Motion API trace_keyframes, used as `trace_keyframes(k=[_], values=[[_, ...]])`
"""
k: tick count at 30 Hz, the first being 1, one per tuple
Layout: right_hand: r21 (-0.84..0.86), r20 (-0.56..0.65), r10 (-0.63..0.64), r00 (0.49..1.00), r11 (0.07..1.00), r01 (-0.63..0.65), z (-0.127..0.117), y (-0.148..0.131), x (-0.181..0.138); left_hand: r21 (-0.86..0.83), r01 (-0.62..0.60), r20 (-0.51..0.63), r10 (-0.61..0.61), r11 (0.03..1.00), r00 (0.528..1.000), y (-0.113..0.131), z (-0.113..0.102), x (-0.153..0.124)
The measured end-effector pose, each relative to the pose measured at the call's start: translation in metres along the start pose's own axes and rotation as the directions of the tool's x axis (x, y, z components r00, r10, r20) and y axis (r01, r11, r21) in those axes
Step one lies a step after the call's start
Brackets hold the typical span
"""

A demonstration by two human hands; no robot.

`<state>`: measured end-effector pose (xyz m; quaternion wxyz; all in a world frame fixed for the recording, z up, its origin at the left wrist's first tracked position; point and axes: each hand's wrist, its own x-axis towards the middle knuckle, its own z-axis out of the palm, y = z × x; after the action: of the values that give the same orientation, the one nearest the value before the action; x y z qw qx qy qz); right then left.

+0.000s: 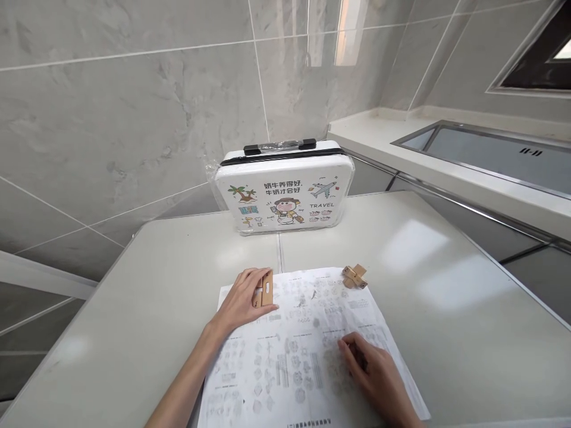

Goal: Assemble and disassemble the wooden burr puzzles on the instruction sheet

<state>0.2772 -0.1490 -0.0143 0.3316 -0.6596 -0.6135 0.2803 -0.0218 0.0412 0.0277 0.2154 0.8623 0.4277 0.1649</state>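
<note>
My left hand (244,297) grips a flat tan piece (267,289) with a slot in it, at the upper left of a printed sheet (294,333). The thumb lies along the piece's near edge and the fingers reach over its far side. Lower right on the sheet, my right hand (368,362) is closed with the fingers curled in; whether anything is between them is hidden. A small assembled tan piece (354,276), made of crossing parts, rests on the sheet's far right corner.
A white case (285,190) with cartoon prints, a black handle and clear plastic wrap stands upright at the back of the pale table (134,285). Behind it rises a grey tiled wall (134,107). A white counter with a sink (491,154) runs along the right.
</note>
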Motion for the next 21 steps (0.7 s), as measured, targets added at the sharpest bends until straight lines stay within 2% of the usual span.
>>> trace_keyframes(k=[7,17,21], values=[[0.014,0.017,0.014,1.000,1.000,-0.015,-0.001,0.002,0.001,0.022,-0.044,0.000,0.044,0.999,0.999,0.008,0.004,-0.017],[-0.023,0.064,0.032,0.997,0.999,-0.031,-0.009,-0.006,0.003,-0.013,-0.158,0.086,0.159,0.987,0.984,0.062,0.027,-0.054],[-0.058,0.142,-0.032,0.989,0.998,0.040,-0.010,-0.020,0.007,0.041,-0.062,-0.017,0.063,0.997,0.998,0.068,0.030,-0.074]])
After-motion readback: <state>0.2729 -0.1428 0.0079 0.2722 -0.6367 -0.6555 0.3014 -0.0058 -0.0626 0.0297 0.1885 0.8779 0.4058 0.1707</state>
